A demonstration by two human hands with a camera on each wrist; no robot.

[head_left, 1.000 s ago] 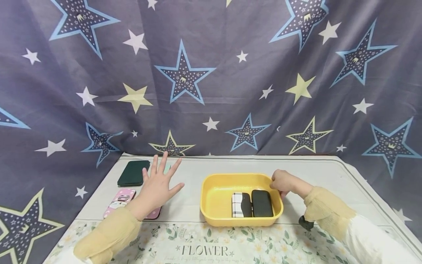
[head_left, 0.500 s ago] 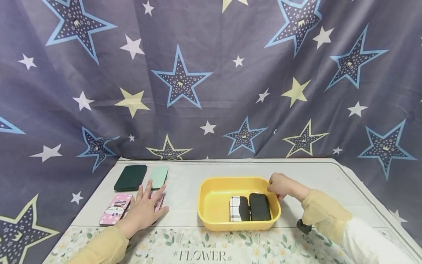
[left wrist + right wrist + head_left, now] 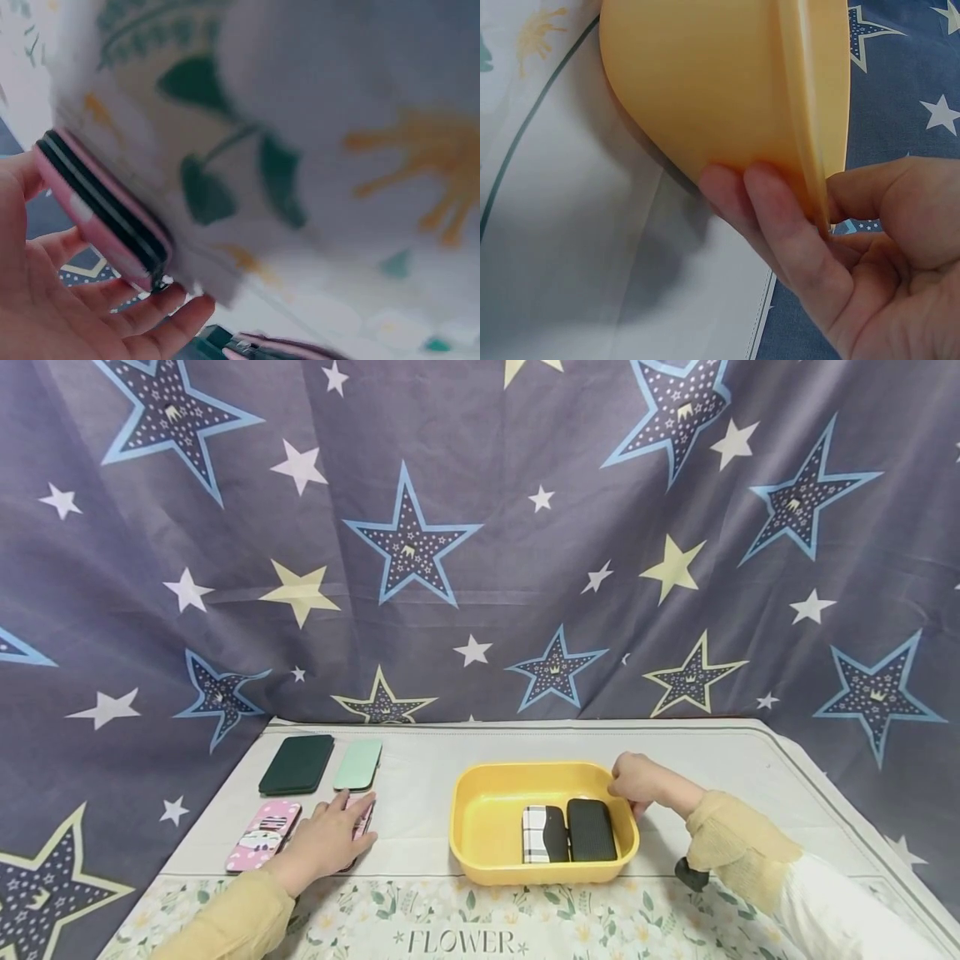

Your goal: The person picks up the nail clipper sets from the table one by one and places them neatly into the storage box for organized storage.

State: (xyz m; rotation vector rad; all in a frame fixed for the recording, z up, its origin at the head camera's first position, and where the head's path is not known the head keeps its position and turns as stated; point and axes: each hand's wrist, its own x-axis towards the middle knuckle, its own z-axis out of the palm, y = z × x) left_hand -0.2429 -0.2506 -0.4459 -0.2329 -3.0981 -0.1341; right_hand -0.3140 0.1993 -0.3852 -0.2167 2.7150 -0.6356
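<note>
here, left hand (image 3: 322, 843) gripping pink case (image 3: 109, 206), right hand (image 3: 637, 779) tray (image 3: 486, 828)

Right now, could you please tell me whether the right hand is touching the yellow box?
Touching: the right wrist view shows the right hand gripping the yellow box, fingers against its outer wall and thumb at its rim.

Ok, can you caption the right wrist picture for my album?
Right hand grips the rim of a yellow tub, with star-patterned fabric behind.

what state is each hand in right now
Left hand: touching the pink case beneath it; whether it grips cannot be told.
Right hand: closed, holding the yellow tray by its rim.
</note>
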